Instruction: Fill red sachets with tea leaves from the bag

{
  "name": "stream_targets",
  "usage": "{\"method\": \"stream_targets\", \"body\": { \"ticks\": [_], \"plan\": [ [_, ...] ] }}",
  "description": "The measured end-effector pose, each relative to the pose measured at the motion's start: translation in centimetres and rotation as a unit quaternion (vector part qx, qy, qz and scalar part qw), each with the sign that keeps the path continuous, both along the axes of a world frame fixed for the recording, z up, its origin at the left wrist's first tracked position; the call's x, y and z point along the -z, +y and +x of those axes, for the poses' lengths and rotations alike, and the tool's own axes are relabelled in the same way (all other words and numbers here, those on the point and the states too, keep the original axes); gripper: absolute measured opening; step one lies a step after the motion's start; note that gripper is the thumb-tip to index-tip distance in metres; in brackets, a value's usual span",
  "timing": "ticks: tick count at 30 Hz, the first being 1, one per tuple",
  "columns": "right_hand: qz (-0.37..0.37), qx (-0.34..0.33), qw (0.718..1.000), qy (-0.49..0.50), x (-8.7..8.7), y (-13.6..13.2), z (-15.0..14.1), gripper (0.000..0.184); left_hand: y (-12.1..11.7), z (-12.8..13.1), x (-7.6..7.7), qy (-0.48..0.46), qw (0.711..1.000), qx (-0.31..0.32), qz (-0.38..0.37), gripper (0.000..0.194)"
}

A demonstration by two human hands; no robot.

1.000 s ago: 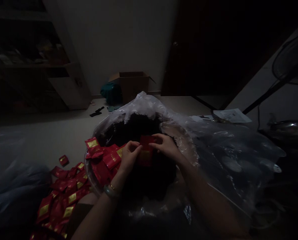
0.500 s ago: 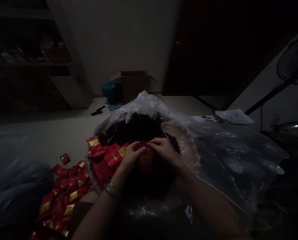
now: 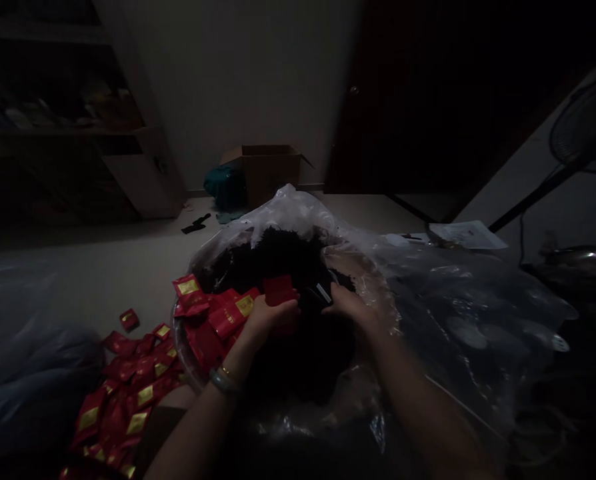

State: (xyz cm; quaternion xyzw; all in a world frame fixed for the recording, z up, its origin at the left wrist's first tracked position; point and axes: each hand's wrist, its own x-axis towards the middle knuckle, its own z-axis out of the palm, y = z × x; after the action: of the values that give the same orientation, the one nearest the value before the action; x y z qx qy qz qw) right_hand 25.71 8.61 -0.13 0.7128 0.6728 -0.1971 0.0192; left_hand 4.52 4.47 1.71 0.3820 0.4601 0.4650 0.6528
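My left hand (image 3: 271,315) is closed around a red packet (image 3: 279,289), held over the dark, loose, tea-like leaves (image 3: 278,250). The leaves fill a round container lined with clear plastic (image 3: 298,207). To the right, my right hand (image 3: 352,308) grips a small dark tool with a pale strip (image 3: 323,293); its exact kind is too dark to make out. Beside my left hand, several red packets with gold labels (image 3: 228,319) rest at the container's left side.
More red packets (image 3: 138,373) lie heaped on the floor at the left. An open cardboard box (image 3: 272,170) stands by the wall next to a teal bag (image 3: 225,187). Clear plastic sheeting (image 3: 458,300) spreads to the right, and a fan (image 3: 588,127) stands beyond it.
My hands have moved apart. The right one let go of the packet's top, moved right and took hold of the dark tool. The left one keeps the packet, now shifted slightly left.
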Motion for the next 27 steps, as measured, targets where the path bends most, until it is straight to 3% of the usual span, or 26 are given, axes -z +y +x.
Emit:
{"method": "stream_targets", "body": {
  "ticks": [2,7,12,17,23,27],
  "plan": [
    [-0.042,0.007,0.999,-0.025,0.9,-0.1,-0.4,0.057,0.0,0.0,0.0,0.001,1.0,0.002,-0.004,0.055],
    [-0.033,0.004,0.999,-0.002,0.9,0.1,-0.8,0.041,0.0,-0.1,0.0,0.001,1.0,0.018,-0.005,0.054],
    [-0.001,-0.014,0.995,0.099,-1.3,0.3,0.8,0.036,-0.1,-0.2,0.0,0.002,1.0,0.029,-0.006,0.052],
    [0.02,-0.018,0.939,0.342,-4.3,-0.9,0.8,0.046,0.0,0.0,-0.1,0.018,0.999,0.035,-0.015,0.051],
    [0.081,-0.16,0.92,0.348,-6.5,-2.8,-1.4,0.049,-0.2,0.2,0.1,0.055,0.996,0.063,-0.003,0.036],
    [0.092,-0.168,0.923,0.334,-6.6,-3.2,-2.0,0.047,-0.3,0.4,0.4,0.061,0.994,0.096,0.007,0.032]
  ]
}}
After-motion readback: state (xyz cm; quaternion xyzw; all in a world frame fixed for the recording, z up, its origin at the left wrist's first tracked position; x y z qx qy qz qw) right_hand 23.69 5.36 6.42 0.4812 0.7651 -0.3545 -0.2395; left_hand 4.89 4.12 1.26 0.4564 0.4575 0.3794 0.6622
